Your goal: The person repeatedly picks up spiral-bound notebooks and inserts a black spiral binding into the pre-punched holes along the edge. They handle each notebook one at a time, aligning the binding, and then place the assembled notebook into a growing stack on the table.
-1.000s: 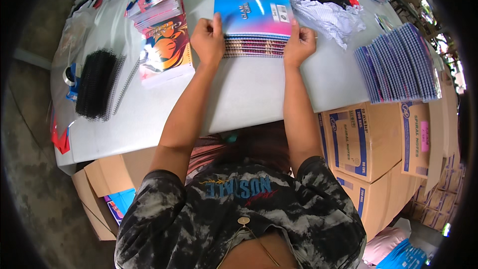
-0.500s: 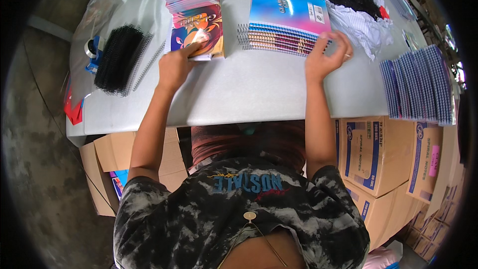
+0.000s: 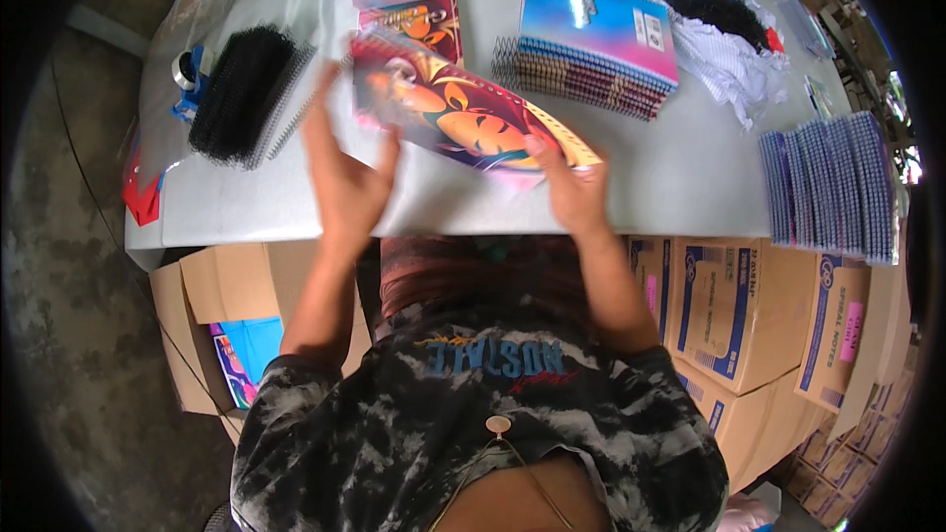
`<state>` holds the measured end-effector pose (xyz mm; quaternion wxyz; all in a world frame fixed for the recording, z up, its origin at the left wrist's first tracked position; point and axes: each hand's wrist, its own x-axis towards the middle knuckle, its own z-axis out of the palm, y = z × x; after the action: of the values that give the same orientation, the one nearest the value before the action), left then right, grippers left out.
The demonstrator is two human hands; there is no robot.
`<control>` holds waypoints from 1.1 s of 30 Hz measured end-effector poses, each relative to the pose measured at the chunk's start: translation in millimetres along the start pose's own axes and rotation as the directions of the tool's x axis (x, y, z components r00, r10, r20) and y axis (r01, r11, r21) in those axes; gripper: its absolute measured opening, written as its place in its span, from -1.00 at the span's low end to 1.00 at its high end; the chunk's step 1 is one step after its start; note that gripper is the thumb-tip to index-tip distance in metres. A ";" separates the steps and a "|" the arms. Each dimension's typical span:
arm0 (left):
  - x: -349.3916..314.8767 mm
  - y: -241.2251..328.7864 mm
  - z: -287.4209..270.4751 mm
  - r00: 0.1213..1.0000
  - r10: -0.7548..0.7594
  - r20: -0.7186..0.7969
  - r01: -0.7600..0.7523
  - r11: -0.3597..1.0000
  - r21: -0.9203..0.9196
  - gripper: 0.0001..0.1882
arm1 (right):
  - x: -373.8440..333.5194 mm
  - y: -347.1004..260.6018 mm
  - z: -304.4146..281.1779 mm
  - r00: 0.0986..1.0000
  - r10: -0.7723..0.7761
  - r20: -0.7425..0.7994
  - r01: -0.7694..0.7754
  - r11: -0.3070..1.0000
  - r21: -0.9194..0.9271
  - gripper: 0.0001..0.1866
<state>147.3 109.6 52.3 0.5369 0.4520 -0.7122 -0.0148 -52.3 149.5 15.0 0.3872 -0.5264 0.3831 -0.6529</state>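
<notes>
My right hand (image 3: pixel 576 187) grips the lower right end of an unbound notebook (image 3: pixel 473 118), thumb on top. Its illustrated cover is orange, dark red and yellow, with punched holes along the upper edge. The notebook is tilted above the table, its left end blurred. My left hand (image 3: pixel 350 182) is beside that left end, smeared by motion, with thumb and fingers apart. Close to its fingertips lies a loose wire coil (image 3: pixel 288 126), next to a bundle of black spiral coils (image 3: pixel 241 94). Beyond the held notebook stands a stack of similar unbound notebooks (image 3: pixel 419 20).
Spiral-bound notebooks with a blue-pink cover (image 3: pixel 601 30) are stacked right of centre. Crumpled striped cloth (image 3: pixel 719 74) holds black coil scraps (image 3: pixel 719 10). A row of bound notebooks (image 3: pixel 828 182) stands at the right edge. A blue tape dispenser (image 3: pixel 187 89) is at left; cardboard boxes (image 3: pixel 734 305) are below.
An unbound notebook has come off the stack toward me and is now in my right hand, which moved left from the blue stack. My left hand has let go of the stack.
</notes>
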 end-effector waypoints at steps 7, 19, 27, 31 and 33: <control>-51.8 -57.7 30.2 0.692 -0.476 0.543 0.715 0.556 -0.424 -0.76 | 8.0 25.2 -26.0 0.961 0.166 0.221 -0.190 0.977 0.094 -0.68; -14.9 -114.1 7.1 0.838 -0.213 0.502 -0.024 0.906 0.423 -0.73 | 7.7 35.0 -35.5 0.959 0.158 0.235 -0.160 0.987 -0.011 -0.71; 32.2 -179.3 -0.5 0.834 -0.467 0.294 0.380 0.872 0.307 -0.70 | 13.5 31.1 -36.6 0.959 0.059 0.278 -0.056 0.998 -0.020 -0.69; 51.3 -115.5 -22.7 0.811 -0.274 0.517 0.484 0.811 -0.328 -0.72 | 16.4 25.1 -35.8 0.981 0.050 0.187 -0.059 0.997 0.040 -0.70; 48.6 -79.6 -33.4 0.726 -0.215 0.654 0.555 0.745 -0.371 -0.70 | 17.3 27.4 -37.8 0.978 0.043 0.202 -0.044 0.999 -0.001 -0.71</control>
<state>222.6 46.0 62.7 0.3864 0.3982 -0.6883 -0.4673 -89.2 126.2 -8.8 0.4392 -0.5809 0.3521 -0.5880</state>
